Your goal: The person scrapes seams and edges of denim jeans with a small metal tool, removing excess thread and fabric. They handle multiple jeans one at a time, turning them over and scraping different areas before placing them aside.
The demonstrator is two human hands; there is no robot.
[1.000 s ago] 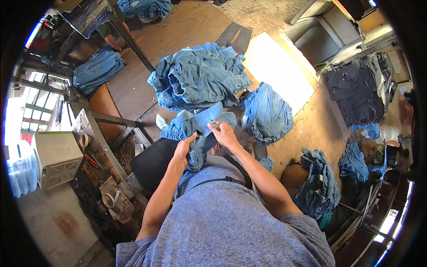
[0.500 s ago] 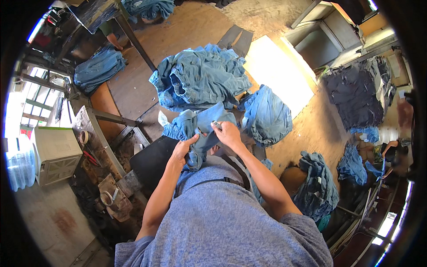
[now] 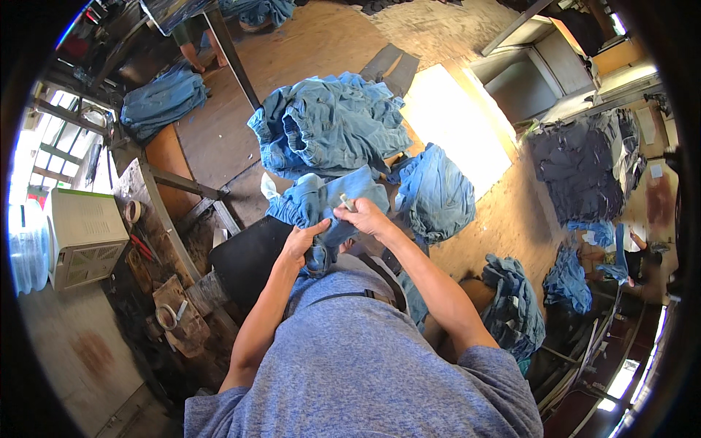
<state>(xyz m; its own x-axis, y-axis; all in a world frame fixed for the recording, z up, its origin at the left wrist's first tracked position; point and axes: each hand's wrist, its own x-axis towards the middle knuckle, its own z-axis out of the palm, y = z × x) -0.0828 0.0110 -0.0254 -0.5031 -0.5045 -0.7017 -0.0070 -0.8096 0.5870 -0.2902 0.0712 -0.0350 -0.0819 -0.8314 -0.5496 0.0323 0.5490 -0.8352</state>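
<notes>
A blue denim garment (image 3: 315, 196) is spread over my lap, with an elastic-looking gathered end at its left. Its near edge is pinched by my left hand (image 3: 298, 244), thumb on top. My right hand (image 3: 368, 219) is closed around a small, pale, stick-like tool (image 3: 345, 201) whose tip sticks out above the fingers; its exact kind is too small to tell. That hand is over the middle of the cloth. Just beyond lies a big heap of blue denim garments (image 3: 343, 128), and a denim bundle (image 3: 436, 193) sits to its right.
A board table (image 3: 157, 204) with tape rolls stands at the left, near a white box (image 3: 87, 233). Dark cloth pieces (image 3: 580, 168) are stacked at the right, above more denim piles (image 3: 515, 303). A person's legs (image 3: 193, 55) show at the far left, and another person (image 3: 639, 255) at the right.
My right hand has moved slightly left and nearer to my left hand, and the tool now points up from the fingers. My left hand keeps its hold on the garment.
</notes>
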